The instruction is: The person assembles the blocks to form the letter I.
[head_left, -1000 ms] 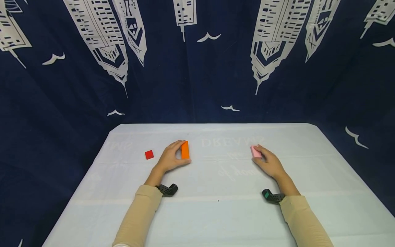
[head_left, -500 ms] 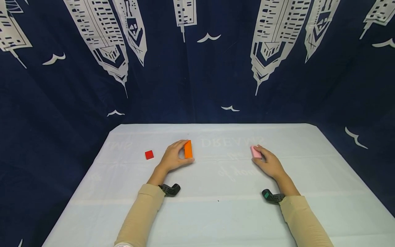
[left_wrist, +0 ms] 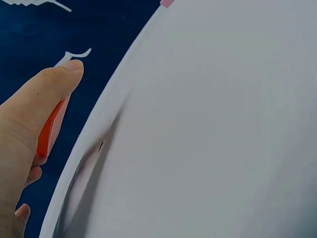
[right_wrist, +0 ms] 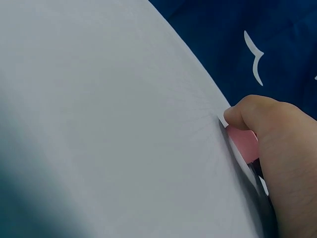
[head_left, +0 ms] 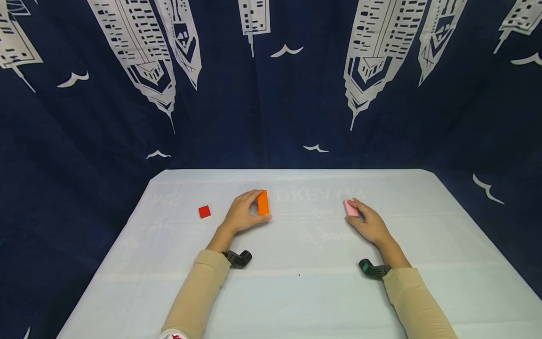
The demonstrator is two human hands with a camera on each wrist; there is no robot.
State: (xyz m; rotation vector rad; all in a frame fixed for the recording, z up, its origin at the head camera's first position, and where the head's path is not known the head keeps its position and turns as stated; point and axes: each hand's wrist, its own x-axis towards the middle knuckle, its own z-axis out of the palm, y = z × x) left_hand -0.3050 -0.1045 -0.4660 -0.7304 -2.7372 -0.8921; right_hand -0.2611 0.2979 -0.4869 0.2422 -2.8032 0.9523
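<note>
An orange rectangular block (head_left: 263,203) is held between the thumb and fingers of my left hand (head_left: 243,214), left of the table's middle. In the left wrist view the thumb covers part of the orange block (left_wrist: 49,131). A pink block (head_left: 350,208) is pinched by my right hand (head_left: 370,224), over at the right. The right wrist view shows the pink block (right_wrist: 243,144) partly hidden behind the thumb, close to the tabletop. A small red block (head_left: 204,212) lies on the table, left of my left hand and apart from it.
White cloth with faint lettering covers the table (head_left: 305,292). Behind it hangs a dark blue curtain (head_left: 262,113) printed with white buildings and birds. Each wrist wears a black camera mount, such as the left one (head_left: 239,259).
My left hand has moved right and slightly away from me with the orange block, farther from the red block. The right hand and the pink block have stayed in place.
</note>
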